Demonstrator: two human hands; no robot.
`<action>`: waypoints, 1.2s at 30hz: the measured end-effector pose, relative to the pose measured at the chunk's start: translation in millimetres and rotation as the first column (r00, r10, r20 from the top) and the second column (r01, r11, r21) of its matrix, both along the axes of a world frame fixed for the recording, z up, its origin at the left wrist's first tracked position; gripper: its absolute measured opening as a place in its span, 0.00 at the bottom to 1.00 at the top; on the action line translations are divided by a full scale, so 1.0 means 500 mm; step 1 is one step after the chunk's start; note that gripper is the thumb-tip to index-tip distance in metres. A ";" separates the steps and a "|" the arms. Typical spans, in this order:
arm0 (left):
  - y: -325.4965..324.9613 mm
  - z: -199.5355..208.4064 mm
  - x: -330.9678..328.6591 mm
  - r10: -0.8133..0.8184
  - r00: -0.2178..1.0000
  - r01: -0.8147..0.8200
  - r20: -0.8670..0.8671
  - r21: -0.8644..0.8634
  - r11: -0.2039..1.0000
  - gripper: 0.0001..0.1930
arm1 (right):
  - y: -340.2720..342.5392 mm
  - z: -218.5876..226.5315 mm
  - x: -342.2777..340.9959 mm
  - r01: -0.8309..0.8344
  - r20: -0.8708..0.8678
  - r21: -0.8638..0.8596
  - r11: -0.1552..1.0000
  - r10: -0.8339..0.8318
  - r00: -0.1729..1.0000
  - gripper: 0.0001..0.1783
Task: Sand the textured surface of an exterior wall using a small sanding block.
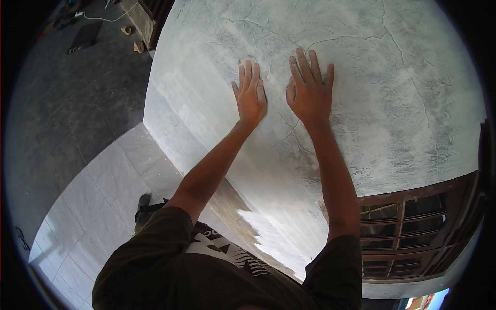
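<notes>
Both my arms reach out to a pale, patchily plastered wall (361,103). My left hand (250,93) lies with its fingers stretched forward over a small, pale, flat pad (247,58), whose rounded edge shows past the fingertips. The pad's exact kind is hard to make out, as the hand covers most of it. To the right, my right hand (312,93) rests palm down against the wall with its fingers spread and nothing in them. Whitish dust coats the fingers of both hands. Thin cracks and rough grey patches run over the wall around them.
A brown wooden window frame (400,227) with panes is set into the wall at lower right. Light floor tiles (98,206) lie at left, beside a darker floor (67,113). Sandals (138,46), a white cable (106,19) and a dark flat thing (85,37) lie at the far left.
</notes>
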State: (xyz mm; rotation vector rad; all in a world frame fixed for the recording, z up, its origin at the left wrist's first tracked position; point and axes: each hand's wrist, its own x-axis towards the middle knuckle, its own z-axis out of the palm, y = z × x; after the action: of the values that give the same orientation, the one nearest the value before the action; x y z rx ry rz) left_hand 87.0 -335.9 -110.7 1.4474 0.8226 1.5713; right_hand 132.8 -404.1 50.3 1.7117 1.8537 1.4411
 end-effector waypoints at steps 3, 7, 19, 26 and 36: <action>0.075 0.009 -0.007 0.093 0.994 -0.090 0.063 -0.052 0.995 0.26 | 0.008 -0.007 0.000 -0.046 0.008 0.008 0.999 0.046 0.999 0.27; -0.046 -0.016 0.018 0.023 0.999 -0.022 0.031 -0.023 0.999 0.26 | 0.008 -0.009 -0.002 -0.061 0.012 0.004 0.998 0.061 0.998 0.27; -0.066 -0.030 0.007 -0.021 1.000 0.020 -0.011 -0.060 0.998 0.26 | 0.011 -0.009 -0.005 -0.077 0.011 0.004 0.997 0.077 0.997 0.26; 0.048 -0.009 -0.013 0.005 1.000 -0.004 0.025 -0.022 1.000 0.27 | 0.009 -0.008 0.002 -0.097 0.003 0.006 0.995 0.097 0.995 0.26; -0.033 -0.032 0.001 -0.043 0.999 0.045 -0.029 0.056 0.997 0.26 | 0.000 -0.004 0.002 -0.052 0.030 0.007 0.999 0.052 0.998 0.26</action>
State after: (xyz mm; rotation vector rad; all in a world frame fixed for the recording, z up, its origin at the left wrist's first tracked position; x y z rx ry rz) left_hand 87.6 -352.4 -126.8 1.5206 0.7628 1.5559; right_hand 133.6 -403.9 48.2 1.6482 1.8928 1.4873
